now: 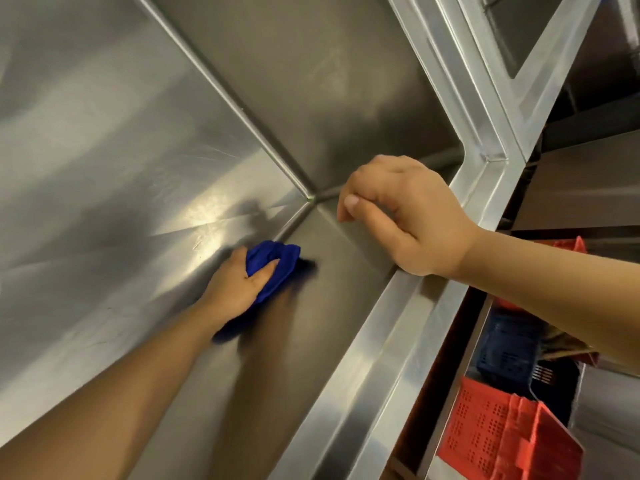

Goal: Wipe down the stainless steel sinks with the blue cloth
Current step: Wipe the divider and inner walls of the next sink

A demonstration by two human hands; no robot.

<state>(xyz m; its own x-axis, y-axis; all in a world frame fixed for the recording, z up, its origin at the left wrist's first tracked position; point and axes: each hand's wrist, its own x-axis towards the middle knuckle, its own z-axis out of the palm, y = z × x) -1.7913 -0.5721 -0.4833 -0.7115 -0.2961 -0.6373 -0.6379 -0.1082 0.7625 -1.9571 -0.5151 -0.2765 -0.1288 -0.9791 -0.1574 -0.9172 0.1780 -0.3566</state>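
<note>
While the left hand reaches deep down into the steel sink, its fingers and thumb are curled tight round the blue cloth. The cloth is bunched up in a lump. Most of it sticks out past the fingers, and a bit trails back under the wrist. The cloth is pressed on the shiny steel low in the sink, close to the corner where the walls and the bottom meet. This hand and the cloth look a little blurry. A dark shadow lies on the steel just beside the cloth.

The right hand is higher up and well apart from the cloth. Its wrist rests on the flat rim of the sink, and the hand hangs over the inside. Its fingers are bent loosely, with the thumb next to them, and it holds nothing. It does not touch the cloth.

The cloth sits below the right hand and to its left, between the two arms.

Past the rim, on the right side, a red crate full of small holes sits low down. A blue crate sits just behind it, under the right arm
</note>
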